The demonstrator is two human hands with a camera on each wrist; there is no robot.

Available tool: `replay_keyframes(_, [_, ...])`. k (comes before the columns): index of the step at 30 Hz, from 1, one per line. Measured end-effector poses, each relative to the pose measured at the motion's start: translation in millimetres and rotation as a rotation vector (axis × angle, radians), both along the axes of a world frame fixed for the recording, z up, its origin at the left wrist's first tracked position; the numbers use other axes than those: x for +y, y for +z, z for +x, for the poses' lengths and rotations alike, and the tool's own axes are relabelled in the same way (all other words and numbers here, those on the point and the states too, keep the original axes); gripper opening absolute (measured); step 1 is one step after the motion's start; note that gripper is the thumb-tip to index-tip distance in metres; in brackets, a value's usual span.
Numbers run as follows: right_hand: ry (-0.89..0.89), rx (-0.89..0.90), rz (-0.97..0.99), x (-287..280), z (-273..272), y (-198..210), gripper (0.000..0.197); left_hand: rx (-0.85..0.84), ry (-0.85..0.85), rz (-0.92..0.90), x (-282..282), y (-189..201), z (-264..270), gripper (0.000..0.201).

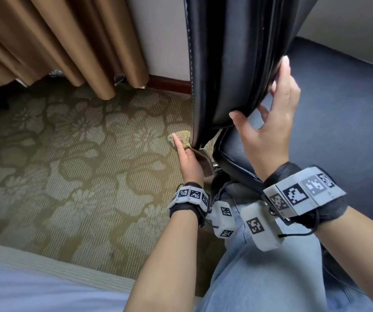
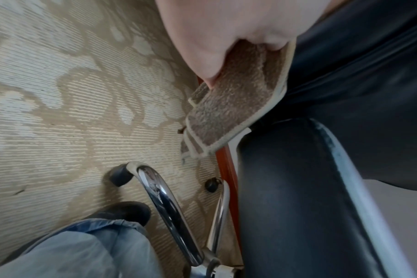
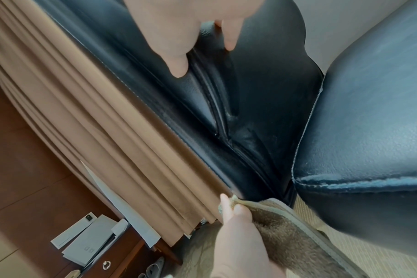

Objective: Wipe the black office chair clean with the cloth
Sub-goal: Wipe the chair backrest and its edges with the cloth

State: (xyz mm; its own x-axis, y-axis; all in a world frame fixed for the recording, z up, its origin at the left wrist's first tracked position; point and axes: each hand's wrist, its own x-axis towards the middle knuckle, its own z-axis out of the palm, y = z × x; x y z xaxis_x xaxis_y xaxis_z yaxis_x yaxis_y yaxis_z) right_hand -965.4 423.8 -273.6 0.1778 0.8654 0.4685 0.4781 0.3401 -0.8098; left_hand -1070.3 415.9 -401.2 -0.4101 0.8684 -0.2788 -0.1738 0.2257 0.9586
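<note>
Left hand (image 1: 188, 159) pinches cloth (image 1: 184, 135); right hand (image 1: 271, 122) grips chair (image 1: 237, 52).

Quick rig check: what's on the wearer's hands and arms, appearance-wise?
Bare left hand and right hand, bare forearms, no sleeves. Each wrist: black fabric strap carrying white blocks printed with black-and-white square tags, plus a white box with its own tags. Thin black cords loop off the straps.
</note>
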Motion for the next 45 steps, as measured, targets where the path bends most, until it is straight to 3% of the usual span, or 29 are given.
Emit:
replay_keyframes(8, [-0.02, 0.015, 0.015, -1.2, -3.8, -2.0, 0.087, 0.209, -0.124, 0.132, -4.4, 33.1, -11.0, 0.052])
replay_keyframes(12, [-0.015, 0.021, 0.021, -1.3, -4.0, -1.6, 0.086, 0.325, -0.104, 0.26, 0.3, 69.6, -14.4, 0.056])
replay_keyframes(16, [-0.004, 0.017, 0.017, -1.2, -1.9, -1.6, 0.086, 0.308, -0.04, 0.373, 4.1, 98.0, -13.6, 0.057])
replay_keyframes(21, [-0.013, -0.008, -0.003, -2.4, -3.3, 1.0, 0.086, 0.294, -0.044, 0.301, 4.1, 88.7, -13.1, 0.061])
replay_keyframes(24, [-0.008, -0.014, -0.01, -2.4, -3.2, 1.7, 0.086, 0.236, -0.084, 0.236, 5.6, 79.6, -15.6, 0.054])
replay_keyframes(27, [-0.002, -0.021, -0.004, -1.6, -1.5, 0.3, 0.086, 0.279, -0.068, 0.248, 3.7, 88.4, -12.1, 0.052])
replay_keyframes(33, [-0.016, -0.006, -0.014, -1.9, -3.4, 0.6, 0.086, 0.27, -0.008, 0.514, 14.2, 152.1, -14.6, 0.056])
replay_keyframes(37, [-0.027, -0.018, -0.019, -2.9, -4.8, 4.2, 0.085, 0.331, -0.054, 0.662, 25.5, 195.5, -25.2, 0.053])
replay_keyframes(45, [0.017, -0.013, -0.025, -3.5, 1.4, 6.3, 0.087, 0.377, -0.133, 0.529, 13.2, 171.1, -26.4, 0.059])
